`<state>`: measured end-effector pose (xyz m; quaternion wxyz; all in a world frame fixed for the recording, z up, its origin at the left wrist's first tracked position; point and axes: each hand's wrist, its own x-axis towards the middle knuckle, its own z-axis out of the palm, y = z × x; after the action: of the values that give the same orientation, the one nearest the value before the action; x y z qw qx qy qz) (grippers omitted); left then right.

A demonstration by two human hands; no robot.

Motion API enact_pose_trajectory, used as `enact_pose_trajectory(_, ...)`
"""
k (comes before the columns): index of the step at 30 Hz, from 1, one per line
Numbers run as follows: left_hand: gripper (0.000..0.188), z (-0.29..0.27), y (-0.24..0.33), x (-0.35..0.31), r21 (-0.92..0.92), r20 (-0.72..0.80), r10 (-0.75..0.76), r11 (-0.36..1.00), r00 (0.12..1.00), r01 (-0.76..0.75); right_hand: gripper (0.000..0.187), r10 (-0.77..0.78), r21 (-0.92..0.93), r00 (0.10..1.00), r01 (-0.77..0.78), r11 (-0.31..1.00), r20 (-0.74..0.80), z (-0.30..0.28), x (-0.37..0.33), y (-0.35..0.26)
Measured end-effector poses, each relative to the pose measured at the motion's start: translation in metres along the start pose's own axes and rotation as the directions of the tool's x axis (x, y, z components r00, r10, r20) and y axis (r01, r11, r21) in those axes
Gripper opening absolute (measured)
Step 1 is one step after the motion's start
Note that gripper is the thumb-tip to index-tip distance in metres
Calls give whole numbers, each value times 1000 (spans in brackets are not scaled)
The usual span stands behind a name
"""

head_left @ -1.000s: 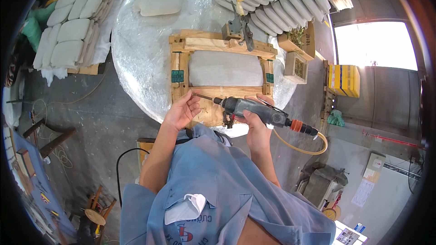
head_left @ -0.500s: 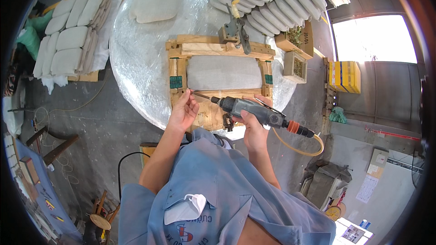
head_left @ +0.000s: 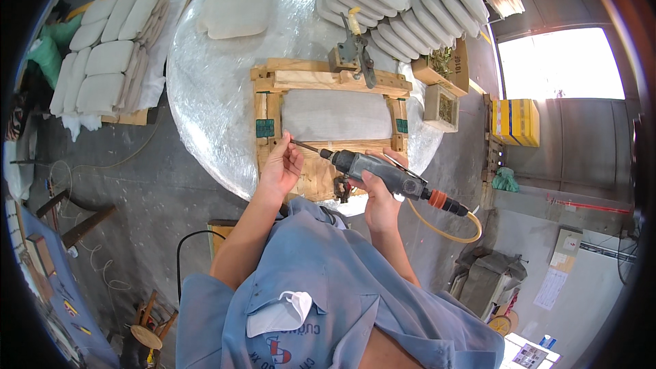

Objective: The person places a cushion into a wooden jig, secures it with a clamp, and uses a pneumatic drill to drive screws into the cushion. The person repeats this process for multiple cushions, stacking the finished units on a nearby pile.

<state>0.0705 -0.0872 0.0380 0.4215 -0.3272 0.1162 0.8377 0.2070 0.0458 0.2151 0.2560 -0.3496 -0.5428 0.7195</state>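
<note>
My right hand is wrapped round a dark air-powered screwdriver, held level over the near side of a wooden jig. Its long thin bit points left, toward my left hand. The left thumb and fingertips pinch together at the bit's tip; anything small between them is too hidden to name. Inside the jig lies a grey fabric-covered pad. A toggle clamp with a yellow grip is mounted on the far rail. Another clamp shows beneath the screwdriver.
The jig stands on a round table wrapped in shiny film. Stacked grey pads fill its far right, beside a screw-filled carton and a wooden box. A yellow air hose loops from the screwdriver. More pads lie left.
Both hands keep their grip and the screwdriver stays at nearly the same place over the jig. The whole view has shifted slightly.
</note>
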Motion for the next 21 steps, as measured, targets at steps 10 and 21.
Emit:
enact_pose_trajectory(10, 14, -9, -1, 8, -12, -50, -11, 1000, 999, 10, 65, -23, -88, 999, 27, 996, 46, 0, 4, 8)
enact_pose_trajectory(21, 29, 6, 14, -19, 873, 221, 472, 294, 854, -389, 61, -267, -301, 938, 326, 896, 220, 43, 69, 40)
